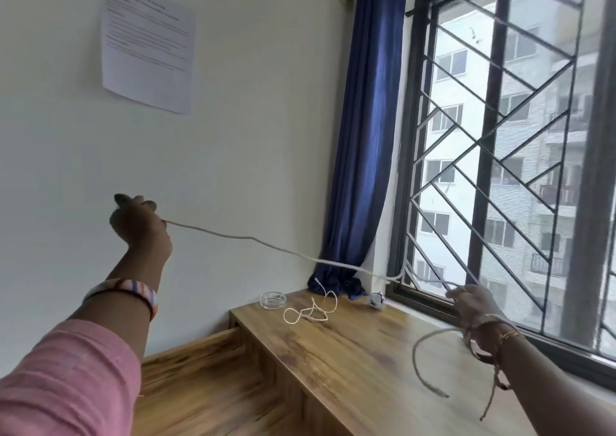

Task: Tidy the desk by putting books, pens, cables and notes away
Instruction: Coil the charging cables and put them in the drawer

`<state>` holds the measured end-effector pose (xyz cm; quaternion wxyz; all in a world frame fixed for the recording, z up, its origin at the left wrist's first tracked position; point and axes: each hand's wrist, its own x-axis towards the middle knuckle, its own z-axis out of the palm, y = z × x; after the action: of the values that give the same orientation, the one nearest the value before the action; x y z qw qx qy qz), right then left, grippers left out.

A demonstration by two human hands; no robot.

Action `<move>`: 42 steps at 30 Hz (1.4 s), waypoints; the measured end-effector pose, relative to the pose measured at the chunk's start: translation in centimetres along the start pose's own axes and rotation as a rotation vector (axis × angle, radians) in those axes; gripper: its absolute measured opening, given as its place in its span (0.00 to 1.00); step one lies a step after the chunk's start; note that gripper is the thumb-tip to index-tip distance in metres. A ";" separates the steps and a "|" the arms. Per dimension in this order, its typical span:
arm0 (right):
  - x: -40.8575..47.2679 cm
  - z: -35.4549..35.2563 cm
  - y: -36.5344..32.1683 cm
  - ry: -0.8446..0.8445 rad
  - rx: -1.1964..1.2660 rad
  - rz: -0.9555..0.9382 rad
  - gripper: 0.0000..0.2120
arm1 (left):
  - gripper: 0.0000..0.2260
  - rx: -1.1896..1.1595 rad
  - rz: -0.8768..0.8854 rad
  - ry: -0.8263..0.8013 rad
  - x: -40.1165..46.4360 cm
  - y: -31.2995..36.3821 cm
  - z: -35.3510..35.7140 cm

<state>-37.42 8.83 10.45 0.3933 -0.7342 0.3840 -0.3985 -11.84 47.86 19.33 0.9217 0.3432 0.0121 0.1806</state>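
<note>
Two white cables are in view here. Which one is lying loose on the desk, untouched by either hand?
The thin cable, looped beside the glass ashtray. The thicker cable is stretched in the air between the left hand and right hand.

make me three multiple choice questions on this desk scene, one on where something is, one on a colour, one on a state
1. Where is the glass ashtray?
A. on the desk near the wall corner
B. on the windowsill
C. in the left hand

2. What colour is the curtain?
A. white
B. blue
C. green

3. How is the long white cable just now?
A. coiled flat on the desk
B. stretched in the air between both hands
C. hanging from the curtain

Answers:
1 A: the ashtray sits on the wood top at the far end, beside a thin looped cable.
2 B: the drape beside the window is deep blue.
3 B: the left hand grips one end raised high, and the cable runs across to the right hand, with a loop hanging below the wrist.
</note>
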 end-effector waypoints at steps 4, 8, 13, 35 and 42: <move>0.5 -1.8 4.0 -0.006 -0.099 0.184 0.05 | 0.11 0.025 0.029 -0.020 -0.9 -0.5 1.0; -0.1 -0.7 4.9 -0.050 -0.193 0.199 0.09 | 0.11 -0.019 -0.198 -0.297 -4.4 -1.6 2.9; -2.5 1.4 1.8 -0.234 -0.078 0.160 0.10 | 0.18 0.346 -0.475 -0.832 -8.8 -2.4 4.9; -7.1 5.6 -9.9 -0.799 0.548 0.023 0.36 | 0.14 -0.396 -0.826 -0.495 -14.5 -2.8 9.6; -10.1 7.5 -12.3 -1.027 0.538 -0.179 0.28 | 0.15 -0.428 -0.812 -0.436 -14.1 -2.3 9.7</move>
<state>-31.57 24.63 15.69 0.6664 -0.7371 -0.0341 -0.1068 -22.89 35.40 23.84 0.9482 0.1442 -0.0856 -0.2696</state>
